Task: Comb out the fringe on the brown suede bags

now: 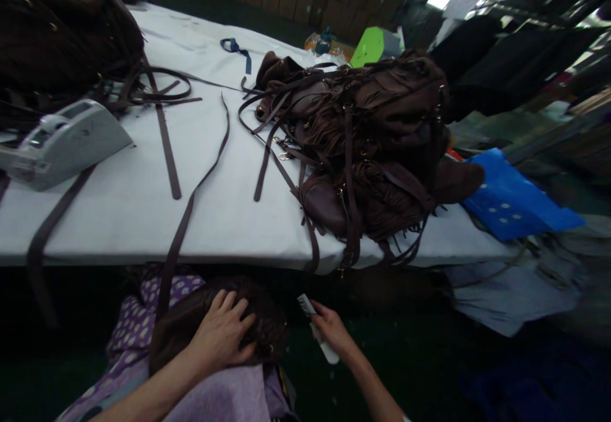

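A dark brown fringed bag (181,326) lies across my lap, below the table's front edge. My left hand (224,330) is over it, fingers curved and gripping its fringed side. To the right of the bag, in the air, my right hand (331,330) is closed around a slim white tool (329,352). Dark marks or teeth show at the tool's upper end; its exact kind is unclear. The tool is apart from the bag. A long brown strap (184,225) runs from the tabletop down to the bag.
On the white-covered table (224,218) sit a pile of brown fringed bags (377,135), more brown bags (67,34) and a grey tape dispenser (71,145). A green dispenser (375,46) stands at the back. Blue plastic (515,196) lies at the right end; loose straps hang over the front edge.
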The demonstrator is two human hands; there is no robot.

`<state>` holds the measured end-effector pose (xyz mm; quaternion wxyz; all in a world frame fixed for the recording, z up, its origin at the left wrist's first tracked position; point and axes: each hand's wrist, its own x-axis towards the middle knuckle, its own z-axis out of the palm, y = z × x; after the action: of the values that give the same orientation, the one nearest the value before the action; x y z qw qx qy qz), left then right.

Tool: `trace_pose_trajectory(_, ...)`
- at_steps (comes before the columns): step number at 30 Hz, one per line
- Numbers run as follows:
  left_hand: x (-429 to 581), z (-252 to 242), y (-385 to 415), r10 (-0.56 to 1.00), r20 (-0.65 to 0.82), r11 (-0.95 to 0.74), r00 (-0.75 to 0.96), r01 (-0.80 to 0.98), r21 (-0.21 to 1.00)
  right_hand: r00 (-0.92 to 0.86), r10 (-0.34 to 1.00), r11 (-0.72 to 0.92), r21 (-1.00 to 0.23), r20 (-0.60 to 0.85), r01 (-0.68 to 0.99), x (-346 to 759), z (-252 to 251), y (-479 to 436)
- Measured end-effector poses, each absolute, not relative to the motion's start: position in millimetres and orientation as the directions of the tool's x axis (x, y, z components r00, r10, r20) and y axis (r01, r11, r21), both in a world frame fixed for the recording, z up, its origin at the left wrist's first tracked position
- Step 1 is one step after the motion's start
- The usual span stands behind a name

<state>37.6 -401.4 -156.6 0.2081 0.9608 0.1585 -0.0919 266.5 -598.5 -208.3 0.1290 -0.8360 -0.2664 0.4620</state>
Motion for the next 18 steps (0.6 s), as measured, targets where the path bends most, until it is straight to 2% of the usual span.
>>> trace_pose_trajectory(2, 37.8, -163.1, -402.8, 0.263, -0.136, -0.873, 0.955, 0.295, 0.387, 0.378, 0.619, -0.758, -0.65, -0.688, 0.057, 261.3, -190.8, -599.0)
trace_pose_trajectory(4, 36.6, -168.7, -403.0, 0.232, -0.021, -0.887, 0.972, 0.22, 0.407, 0.344, 0.671, -0.656, -0.742, -0.657, -0.138, 253.2, -177.3, -590.3)
trace_pose_trajectory(7, 33.2, -173.8, -401.8, 0.157, 0.086, -0.901, 0.984, 0.107, 0.421, 0.337, 0.73, -0.592, -0.797, -0.595, -0.125, 242.5, -166.5, -570.0)
trace_pose_trajectory(10, 30.9, -175.7, -401.5, 0.131, 0.108, -0.889, 0.986, 0.069, 0.453, 0.368, 0.79, -0.55, -0.832, -0.491, 0.072, 238.4, -160.0, -556.0)
trace_pose_trajectory(12, 30.4, -176.9, -402.7, 0.141, 0.111, -0.871, 0.984, 0.07, 0.487, 0.383, 0.817, -0.551, -0.779, -0.431, 0.299, 237.5, -155.2, -553.3)
trace_pose_trajectory(15, 29.9, -180.9, -405.7, 0.116, 0.093, -0.837, 0.989, 0.047, 0.544, 0.39, 0.825, -0.564, -0.543, -0.41, 0.622, 231.1, -151.3, -553.8)
trace_pose_trajectory(18, 29.8, -187.2, -408.4, 0.019, 0.048, -0.783, 0.999, -0.015, 0.622, 0.304, 0.824, -0.492, -0.335, -0.478, 0.804, 214.9, -157.4, -552.0)
